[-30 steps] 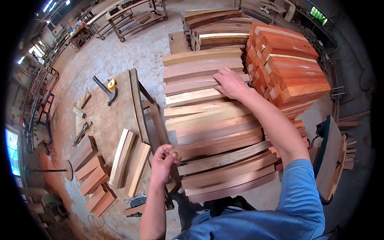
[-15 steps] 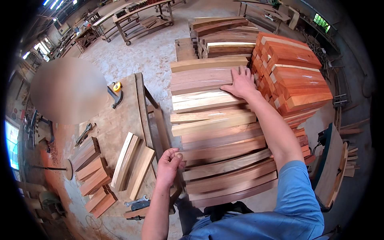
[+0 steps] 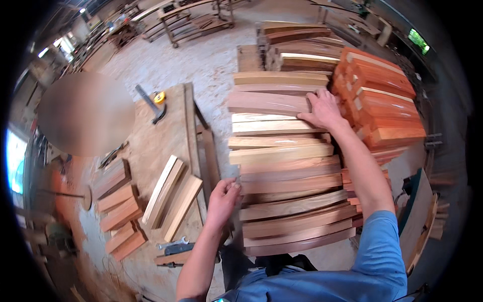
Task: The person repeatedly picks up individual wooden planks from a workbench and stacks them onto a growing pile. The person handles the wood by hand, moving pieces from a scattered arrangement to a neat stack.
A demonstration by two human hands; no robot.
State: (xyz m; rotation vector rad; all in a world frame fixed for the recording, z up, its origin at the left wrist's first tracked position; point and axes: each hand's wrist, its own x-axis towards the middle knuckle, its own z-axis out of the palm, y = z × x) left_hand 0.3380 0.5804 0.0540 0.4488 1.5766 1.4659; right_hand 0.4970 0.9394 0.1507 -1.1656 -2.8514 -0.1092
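Planks point(image 3: 287, 166) lie stacked under right hand point(image 3: 322, 108), beside left hand point(image 3: 224, 194).

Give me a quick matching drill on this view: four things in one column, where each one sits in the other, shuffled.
Things:
1. right hand
2. left hand
3. tape measure
4. spanner

Places:
A. yellow, on the workbench beside a square
B. at the near left edge of the plank stack
C. flat on a plank at the far side of the stack
D. near the bench's front edge, below the short boards

Pairs: 1-C, 2-B, 3-A, 4-D
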